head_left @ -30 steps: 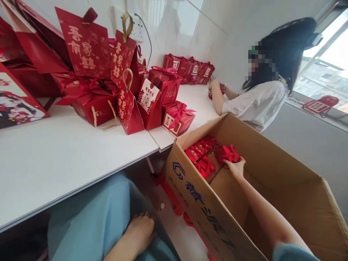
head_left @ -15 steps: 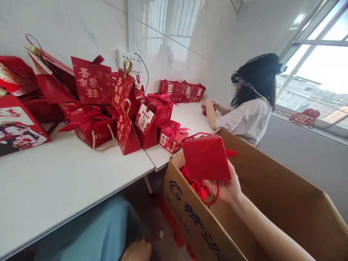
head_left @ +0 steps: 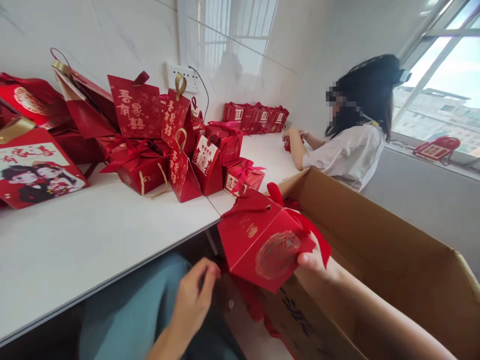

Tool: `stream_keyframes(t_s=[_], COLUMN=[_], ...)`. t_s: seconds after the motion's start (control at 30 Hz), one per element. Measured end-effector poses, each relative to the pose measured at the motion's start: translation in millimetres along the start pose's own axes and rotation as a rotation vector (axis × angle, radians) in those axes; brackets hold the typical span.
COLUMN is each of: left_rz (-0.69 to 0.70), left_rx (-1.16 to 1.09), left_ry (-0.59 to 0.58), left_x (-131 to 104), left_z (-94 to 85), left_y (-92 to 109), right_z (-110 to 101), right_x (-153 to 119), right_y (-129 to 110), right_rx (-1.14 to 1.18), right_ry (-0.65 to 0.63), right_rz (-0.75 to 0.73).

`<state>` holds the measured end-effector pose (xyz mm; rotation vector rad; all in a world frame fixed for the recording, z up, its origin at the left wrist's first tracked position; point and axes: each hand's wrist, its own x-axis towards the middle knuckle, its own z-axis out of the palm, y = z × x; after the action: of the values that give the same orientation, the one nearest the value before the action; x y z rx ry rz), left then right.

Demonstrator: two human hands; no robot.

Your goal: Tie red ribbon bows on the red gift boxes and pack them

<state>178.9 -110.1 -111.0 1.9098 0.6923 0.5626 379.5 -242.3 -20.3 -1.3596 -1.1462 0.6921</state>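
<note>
My right hand [head_left: 315, 257] grips a red gift box [head_left: 262, 240] from its right side, with the thumb on the near face. The box is tilted and has slanted sides, a clear scalloped window, gold print, a twisted red cord and a red ribbon. It hangs over the near rim of a cardboard carton [head_left: 375, 215]. My left hand [head_left: 195, 295] is over my lap, left of the box and apart from it. Its fingers are loosely curled with a gap to the thumb, and nothing shows in them.
Several red gift boxes [head_left: 142, 167] crowd the white table [head_left: 123, 250] along the wall. A row of red boxes [head_left: 258, 119] stands farther back. Beyond the carton a co-worker [head_left: 348, 150] handles a small red item. A red bag [head_left: 437, 149] lies on the windowsill.
My right hand has turned the gift box, so its windowed side now shows, and brought it left and nearer. My left hand has risen from the bottom edge toward the box.
</note>
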Motion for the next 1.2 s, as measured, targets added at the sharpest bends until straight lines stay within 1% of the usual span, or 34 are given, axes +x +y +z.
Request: stream_keyframes(t_s=[0.03, 0.1, 0.13, 0.17, 0.2, 0.27, 0.37, 0.4, 0.47, 0.57, 0.63, 0.67, 0.73, 0.8, 0.9, 0.97, 1.03, 1.1, 1.2], left_rz=[0.023, 0.114, 0.167, 0.207, 0.235, 0.258, 0.27, 0.276, 0.309, 0.368, 0.34, 0.307, 0.231, 0.165, 0.125, 0.156, 0.209, 0.284, 0.417], left_rx=[-0.119, -0.323, -0.395, -0.441, -0.462, -0.436, -0.309, -0.264, -0.188, -0.07, -0.048, -0.077, -0.198, -0.323, -0.44, -0.463, -0.411, -0.272, -0.019], left_ry=[0.144, 0.349, 0.415, 0.451, 0.461, 0.411, 0.288, 0.269, 0.302, 0.365, 0.358, 0.349, 0.341, 0.293, 0.204, 0.177, 0.169, 0.174, 0.165], left_x=[1.4, 2.1, 1.6, 0.7, -0.4, -3.2, -6.4, -6.9, -6.7, -5.0, -3.8, -3.4, -3.4, -4.5, -8.5, -11.5, -13.1, -12.4, -9.2], left_z=[-8.2, -24.2, -31.4, -37.7, -43.0, -50.5, -54.6, -54.4, -52.9, -48.9, -45.9, -44.6, -42.6, -42.0, -43.4, -45.7, -50.3, -59.0, -82.0], left_y=[8.3, 26.1, 35.1, 43.8, 51.9, 65.7, 79.8, 82.8, 86.6, 86.8, 83.8, 81.5, 76.3, 71.6, 68.3, 69.1, 71.3, 73.9, 76.2], right_z=[2.3, 8.2, 11.5, 15.0, 18.4, 24.1, 29.3, 30.0, 30.1, 28.5, 27.6, 27.5, 28.1, 29.9, 35.4, 41.7, 50.6, 61.7, 79.2], right_x=[-0.9, -2.4, -3.2, -3.9, -4.7, -6.4, -8.2, -8.4, -8.1, -7.0, -6.3, -6.0, -4.9, -3.2, 0.1, 2.2, 3.9, 5.3, 7.9], right_y=[-5.9, -16.8, -21.6, -25.7, -29.3, -34.7, -40.0, -41.3, -44.0, -48.1, -49.7, -49.8, -48.2, -44.8, -38.8, -35.4, -32.2, -29.0, -25.3], right_rx=[-0.11, -0.366, -0.495, -0.611, -0.708, -0.851, -0.98, -1.006, -1.049, -1.121, -1.161, -1.167, -1.133, -1.042, -0.901, -0.843, -0.79, -0.725, -0.636], right_ry=[-0.023, -0.057, -0.067, -0.071, -0.072, -0.073, -0.104, -0.121, -0.153, -0.194, -0.181, -0.156, -0.088, -0.046, -0.066, -0.08, -0.054, -0.009, 0.002], right_rz=[-0.061, -0.182, -0.247, -0.315, -0.379, -0.467, -0.489, -0.489, -0.502, -0.532, -0.543, -0.543, -0.529, -0.5, -0.428, -0.391, -0.387, -0.399, -0.418])
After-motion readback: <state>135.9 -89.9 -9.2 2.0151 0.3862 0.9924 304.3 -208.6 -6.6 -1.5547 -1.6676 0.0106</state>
